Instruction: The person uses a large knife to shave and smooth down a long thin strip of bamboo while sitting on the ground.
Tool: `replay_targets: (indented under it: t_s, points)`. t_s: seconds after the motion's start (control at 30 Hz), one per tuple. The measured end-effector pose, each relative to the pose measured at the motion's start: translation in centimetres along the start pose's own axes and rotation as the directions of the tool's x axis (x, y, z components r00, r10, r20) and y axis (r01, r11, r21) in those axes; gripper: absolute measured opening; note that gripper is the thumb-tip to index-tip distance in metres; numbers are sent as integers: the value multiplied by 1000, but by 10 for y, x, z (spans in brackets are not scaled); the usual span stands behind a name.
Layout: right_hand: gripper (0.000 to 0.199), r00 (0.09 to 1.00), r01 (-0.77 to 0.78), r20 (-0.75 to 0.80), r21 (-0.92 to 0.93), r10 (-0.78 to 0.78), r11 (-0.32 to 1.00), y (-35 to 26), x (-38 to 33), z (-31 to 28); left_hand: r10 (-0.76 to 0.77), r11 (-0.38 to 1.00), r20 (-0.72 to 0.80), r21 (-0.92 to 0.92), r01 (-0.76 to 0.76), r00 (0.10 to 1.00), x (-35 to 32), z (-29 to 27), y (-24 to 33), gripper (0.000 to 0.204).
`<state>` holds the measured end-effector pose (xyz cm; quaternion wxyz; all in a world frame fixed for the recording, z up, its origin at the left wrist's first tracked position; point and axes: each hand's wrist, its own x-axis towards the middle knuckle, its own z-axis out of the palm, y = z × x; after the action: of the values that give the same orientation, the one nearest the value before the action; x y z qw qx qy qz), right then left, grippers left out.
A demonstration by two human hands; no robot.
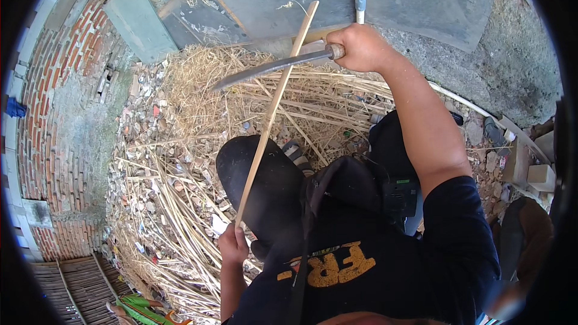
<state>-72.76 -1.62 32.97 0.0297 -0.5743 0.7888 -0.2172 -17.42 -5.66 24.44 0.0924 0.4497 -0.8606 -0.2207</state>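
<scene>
Head view: stick's [274, 111] end inside left hand [232, 245]

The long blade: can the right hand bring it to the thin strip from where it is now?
Probably yes. The right hand grips the blade, which already crosses the strip held by the left hand.

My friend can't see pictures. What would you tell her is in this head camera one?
Seen from above, a person's right hand holds a long knife across a thin bamboo strip, which the left hand grips at its lower end. Dry shavings and split strips lie piled on the ground beside a brick wall.
</scene>
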Motion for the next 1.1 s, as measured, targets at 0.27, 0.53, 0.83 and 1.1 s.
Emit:
replay_targets:
  t_s: [0.27,0.53,0.83,1.1]
  points:
    - [21,909,-273,-304,81,284,959,27,6,6,11,1000,-19,-17,-12,1000,1,-1,9,49]
    - [19,990,-57,-126,36,61,998,19,-1,-1,23,998,-37,-57,-25,999,1,3,5,50]
    - [22,865,-411,-238,169,441,896,48,4,6,18,1000,-22,-18,-18,1000,2,2,-2,49]
    - [30,850,-394,-257,266,459,880,44,3,8,-10,997,7,-70,11,1000,4,5,0,51]
